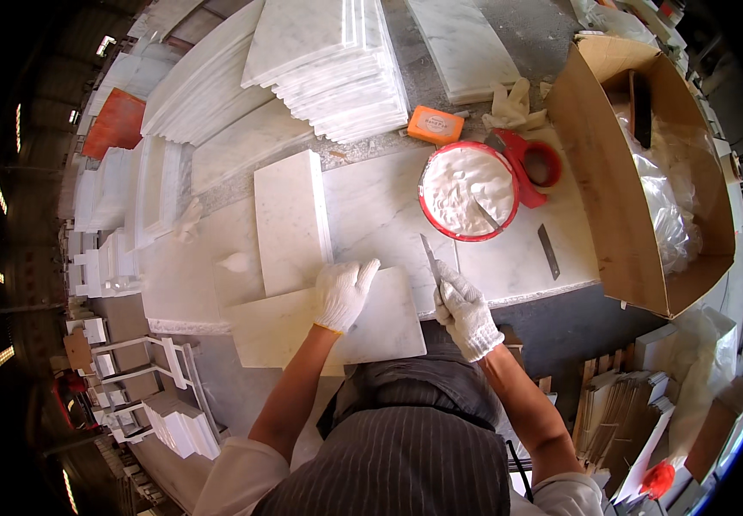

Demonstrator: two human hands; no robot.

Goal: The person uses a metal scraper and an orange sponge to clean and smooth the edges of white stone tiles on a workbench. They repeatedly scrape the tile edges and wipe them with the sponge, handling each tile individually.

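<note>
My left hand, in a white knit glove, is closed over the far edge of a thin white marble tile. The tile overhangs the worktop's front edge, close to my body. My right hand, gloved too, grips a narrow metal scraper blade that points away from me. Beyond it stands a red-rimmed tub of white paste, a putty knife stuck in the paste. Just past my left hand lies another marble tile, apparently stacked on others.
Tall marble stacks stand at the back left. An orange box, a spare glove and a red tape roll sit around the tub. A loose dark blade lies near a cardboard box holding plastic wrap.
</note>
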